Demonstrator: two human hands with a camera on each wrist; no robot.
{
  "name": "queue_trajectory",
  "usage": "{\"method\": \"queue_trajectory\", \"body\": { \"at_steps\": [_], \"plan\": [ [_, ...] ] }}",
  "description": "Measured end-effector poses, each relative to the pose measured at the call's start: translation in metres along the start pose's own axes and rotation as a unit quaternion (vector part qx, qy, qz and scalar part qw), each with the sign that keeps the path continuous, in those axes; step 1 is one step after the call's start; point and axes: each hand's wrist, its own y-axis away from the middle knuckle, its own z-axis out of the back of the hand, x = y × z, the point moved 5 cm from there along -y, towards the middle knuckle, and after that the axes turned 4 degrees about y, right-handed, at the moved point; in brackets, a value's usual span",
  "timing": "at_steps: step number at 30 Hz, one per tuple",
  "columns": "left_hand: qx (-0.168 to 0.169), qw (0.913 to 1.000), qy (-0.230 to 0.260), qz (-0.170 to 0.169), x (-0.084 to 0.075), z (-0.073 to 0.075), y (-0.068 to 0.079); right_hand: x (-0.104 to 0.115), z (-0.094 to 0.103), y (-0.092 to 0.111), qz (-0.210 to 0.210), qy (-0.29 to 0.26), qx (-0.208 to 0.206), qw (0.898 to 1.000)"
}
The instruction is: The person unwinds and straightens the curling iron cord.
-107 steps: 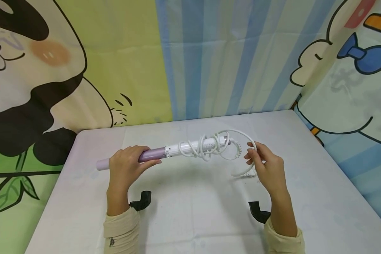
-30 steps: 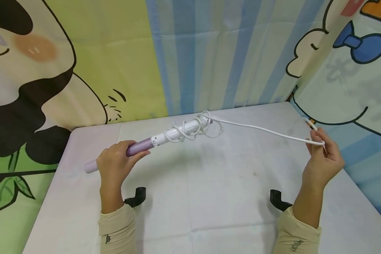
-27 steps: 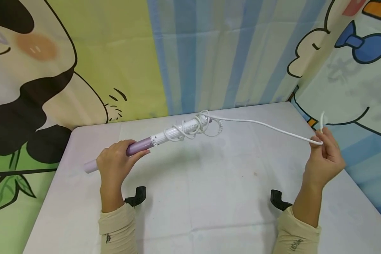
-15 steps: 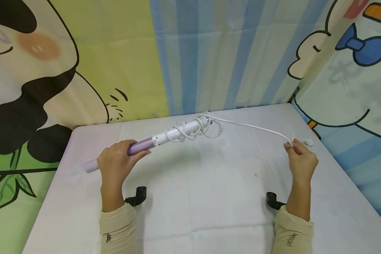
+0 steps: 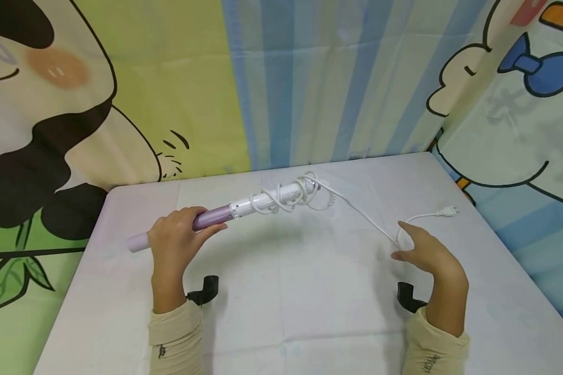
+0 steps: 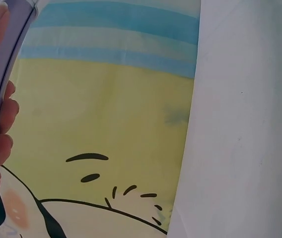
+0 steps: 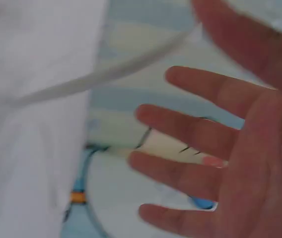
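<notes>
A hair iron with a purple body and a white end (image 5: 244, 207) is held above the table, tilted up to the right. My left hand (image 5: 175, 242) grips its purple part; in the left wrist view, fingers (image 6: 7, 116) curl around the purple body (image 6: 4, 64). White cord (image 5: 363, 214) is looped around the white end and runs down to the right. The two-pin plug (image 5: 447, 211) lies at the table's right side. My right hand (image 5: 433, 255) has its fingers extended beside the cord; the right wrist view shows a spread palm (image 7: 250, 163) with the cord (image 7: 106, 74) passing near the thumb.
The white-covered table (image 5: 300, 307) spans the view. Behind it hangs a printed curtain (image 5: 309, 88) with stripes and cartoon animals, continuing along the right side. A black curved mount sits at each wrist, near the cream sleeves (image 5: 175, 333).
My right hand drew the cord out to the right, then brought it back and let go. Cord and plug now lie over the table's right side. My left hand keeps its grip.
</notes>
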Motion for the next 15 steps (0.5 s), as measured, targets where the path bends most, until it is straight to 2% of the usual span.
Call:
{"method": "queue_trajectory", "body": {
  "at_steps": [4,7,10,12,15],
  "plan": [
    [0.002,1.0,0.003,-0.002,-0.005,-0.004,-0.001,0.041,0.008,0.011,0.061,-0.012,-0.079,0.995],
    [0.011,0.9999,0.008,0.0,-0.007,-0.006,0.0,0.067,0.004,0.008,0.1,0.0,-0.109,0.989],
    [0.019,0.9998,0.007,0.005,-0.006,-0.006,0.002,0.083,-0.001,0.003,0.121,0.003,-0.152,0.981],
    [0.021,0.9998,0.006,0.006,-0.005,-0.006,0.003,0.088,0.0,0.002,0.129,-0.013,-0.2,0.971],
    [0.022,0.9997,0.002,0.0,-0.005,-0.006,0.0,0.092,0.005,0.004,0.142,-0.055,-0.284,0.947]
  ]
}}
